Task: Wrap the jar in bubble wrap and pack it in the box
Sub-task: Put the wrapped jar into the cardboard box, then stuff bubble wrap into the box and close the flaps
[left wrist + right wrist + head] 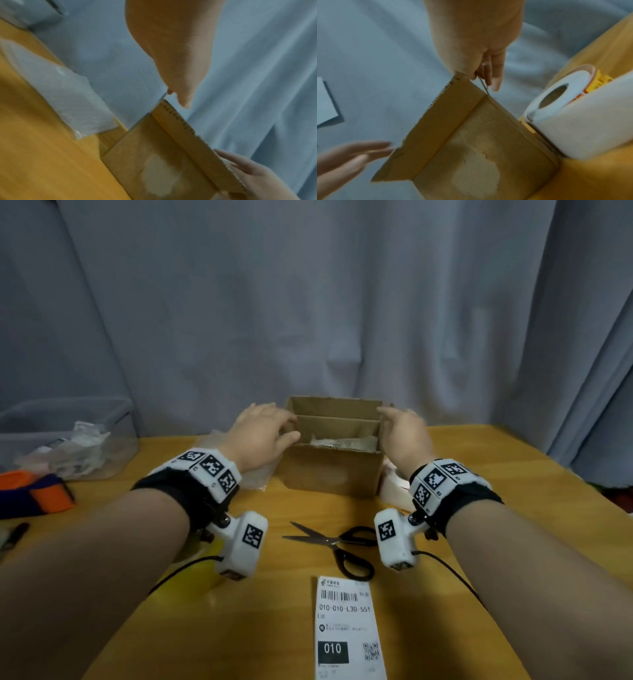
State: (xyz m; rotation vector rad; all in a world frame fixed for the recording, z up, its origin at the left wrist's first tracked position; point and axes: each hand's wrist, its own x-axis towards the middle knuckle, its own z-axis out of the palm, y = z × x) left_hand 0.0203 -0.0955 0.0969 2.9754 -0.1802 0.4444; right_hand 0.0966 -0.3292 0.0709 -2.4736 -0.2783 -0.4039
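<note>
An open cardboard box [329,470] stands on the wooden table [274,594], its top flaps raised. Inside it lies the jar [342,441], wrapped in bubble wrap and only partly visible. My left hand [286,428] is at the box's left side, fingers straight and blurred by the flap's end [171,112]. My right hand [390,414] is at the right side. Its thumb reaches over the box and its fingers [495,81] lie outside, pinching the right side flap [482,82] between them.
A spare sheet of bubble wrap [65,97] lies left of the box, and a white roll [573,115] touches its right wall. Black scissors [339,539] and a shipping label [346,628] lie in front. A clear bin [68,440] sits far left.
</note>
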